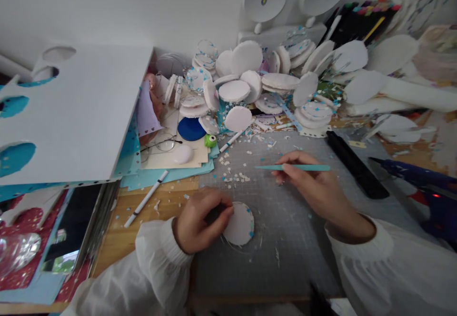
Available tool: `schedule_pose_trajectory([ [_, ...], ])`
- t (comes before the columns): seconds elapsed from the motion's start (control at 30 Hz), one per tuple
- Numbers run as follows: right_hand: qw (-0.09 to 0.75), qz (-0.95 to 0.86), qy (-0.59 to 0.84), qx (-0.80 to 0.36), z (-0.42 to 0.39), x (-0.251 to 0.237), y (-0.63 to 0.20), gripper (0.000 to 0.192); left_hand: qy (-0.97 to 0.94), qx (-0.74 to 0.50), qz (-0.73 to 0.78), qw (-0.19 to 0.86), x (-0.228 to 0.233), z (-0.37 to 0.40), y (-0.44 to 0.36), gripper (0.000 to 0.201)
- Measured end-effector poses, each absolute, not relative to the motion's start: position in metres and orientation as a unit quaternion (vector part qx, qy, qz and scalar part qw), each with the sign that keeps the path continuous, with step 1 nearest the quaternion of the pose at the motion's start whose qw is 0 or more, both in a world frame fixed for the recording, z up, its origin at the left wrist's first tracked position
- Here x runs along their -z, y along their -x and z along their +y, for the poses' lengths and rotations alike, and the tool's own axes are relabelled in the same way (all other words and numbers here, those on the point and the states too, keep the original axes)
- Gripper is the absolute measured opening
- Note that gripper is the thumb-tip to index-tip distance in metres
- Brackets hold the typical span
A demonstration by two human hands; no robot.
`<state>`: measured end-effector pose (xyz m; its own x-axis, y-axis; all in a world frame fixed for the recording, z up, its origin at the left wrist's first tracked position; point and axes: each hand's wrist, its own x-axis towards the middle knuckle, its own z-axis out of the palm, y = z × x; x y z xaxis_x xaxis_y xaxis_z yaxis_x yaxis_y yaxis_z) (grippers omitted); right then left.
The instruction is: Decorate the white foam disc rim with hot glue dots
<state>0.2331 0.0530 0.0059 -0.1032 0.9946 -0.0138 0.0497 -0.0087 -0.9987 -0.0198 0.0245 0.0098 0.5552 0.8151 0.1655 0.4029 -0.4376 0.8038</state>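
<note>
At my grey cutting mat (285,240), bare toward its near edge, a heap of white discs (257,78) crowds the far edge. My right hand (314,187) pinches a slim teal tool (293,167) level above the mat's open middle. My left hand (200,221) curls closed on the left rim of a white foam disc (240,224) lying flat

The left hand (200,221) pinches a white foam disc (240,224) on the grey cutting mat (285,240); the right hand (310,182) holds what looks like a teal stick (293,167).
</note>
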Motion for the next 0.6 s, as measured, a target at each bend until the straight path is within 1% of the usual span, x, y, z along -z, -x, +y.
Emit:
schedule_pose_trajectory([
  [0.13, 0.433, -0.585, 0.505, -0.463, 0.049, -0.006, -0.227, 0.012, -0.813, -0.293, 0.321, 0.388, -0.011, 0.024, 0.019, 0.009],
  [0.23, 0.428, -0.626, 0.509, -0.406, 0.049, -0.005, -0.224, 0.009, -0.787, -0.329, 0.292, 0.433, -0.013, 0.024, 0.019, 0.018],
  [0.33, 0.433, -0.647, 0.505, -0.373, 0.049, -0.001, -0.221, 0.006, -0.721, -0.385, 0.336, 0.467, -0.012, 0.023, 0.020, 0.024],
  [0.47, 0.457, -0.613, 0.517, -0.384, 0.047, 0.004, -0.216, 0.009, -0.627, -0.471, 0.406, 0.469, -0.002, 0.022, 0.021, 0.018],
  [0.6, 0.489, -0.612, 0.488, -0.385, 0.042, 0.003, -0.213, 0.011, -0.597, -0.492, 0.414, 0.481, 0.006, 0.024, 0.021, 0.025],
])
